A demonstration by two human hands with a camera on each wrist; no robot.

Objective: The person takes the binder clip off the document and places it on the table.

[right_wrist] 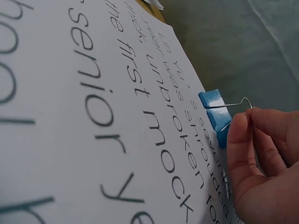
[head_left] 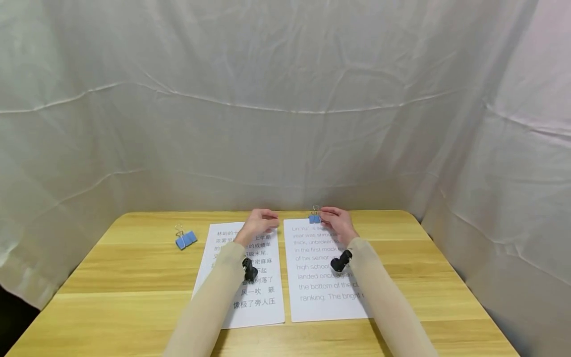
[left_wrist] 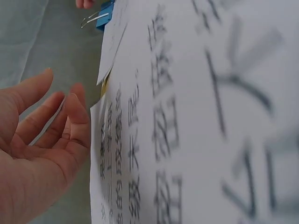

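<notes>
Two printed sheets lie side by side on a wooden table (head_left: 111, 277). The left sheet (head_left: 263, 310) (left_wrist: 196, 116) carries Chinese text, the right sheet (head_left: 318, 297) (right_wrist: 84, 102) English text. A blue binder clip (head_left: 314, 218) (right_wrist: 216, 114) sits on the far edge of the right sheet. My right hand (head_left: 335, 221) (right_wrist: 259, 154) pinches that clip's wire handle between thumb and fingers. My left hand (head_left: 260, 223) (left_wrist: 42, 140) hovers at the far edge of the left sheet with relaxed, slightly bent fingers, holding nothing.
A second blue binder clip (head_left: 185, 240) lies on the table left of the sheets. White cloth (head_left: 285, 99) hangs behind the table and on both sides. A small black camera is strapped to each wrist.
</notes>
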